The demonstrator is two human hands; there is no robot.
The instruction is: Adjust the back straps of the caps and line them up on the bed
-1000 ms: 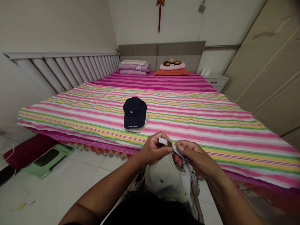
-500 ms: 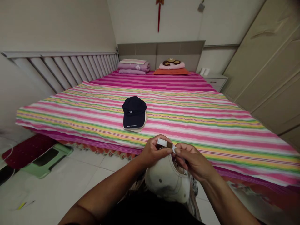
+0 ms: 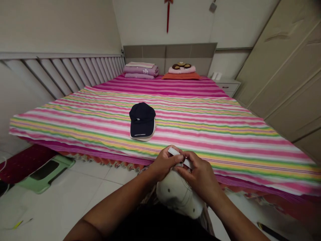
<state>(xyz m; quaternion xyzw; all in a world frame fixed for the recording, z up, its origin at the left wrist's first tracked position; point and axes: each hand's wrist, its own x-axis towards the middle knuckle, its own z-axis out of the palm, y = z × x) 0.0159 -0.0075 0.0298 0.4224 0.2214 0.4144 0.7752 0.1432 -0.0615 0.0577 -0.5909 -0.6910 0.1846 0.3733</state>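
Observation:
Low in the head view, a light-coloured baseball cap (image 3: 177, 192) hangs in front of my body with its back strap uppermost. My left hand (image 3: 164, 163) pinches one part of the cap's strap (image 3: 173, 151), whose pale end sticks up past the thumb. Close against it, my right hand (image 3: 200, 170) grips the other part of the strap between thumb and fingers. The fingers hide where the two parts meet. Beyond my hands, a navy cap (image 3: 142, 118) lies on the bed, brim towards me, with a pale brim edge showing beneath it.
A striped sheet (image 3: 100, 117) covers the bed. Folded purple bedding (image 3: 141, 71) and an orange cushion (image 3: 180, 76) lie by the headboard (image 3: 144, 52). A white rail (image 3: 82, 67) runs along the left. A green stool (image 3: 45, 174) stands on the floor, and a wardrobe (image 3: 283, 67) is at right.
My right hand has turned and moved in closer to my left, now covering more of the cap's opening. The view has shifted slightly. The navy cap stays in place.

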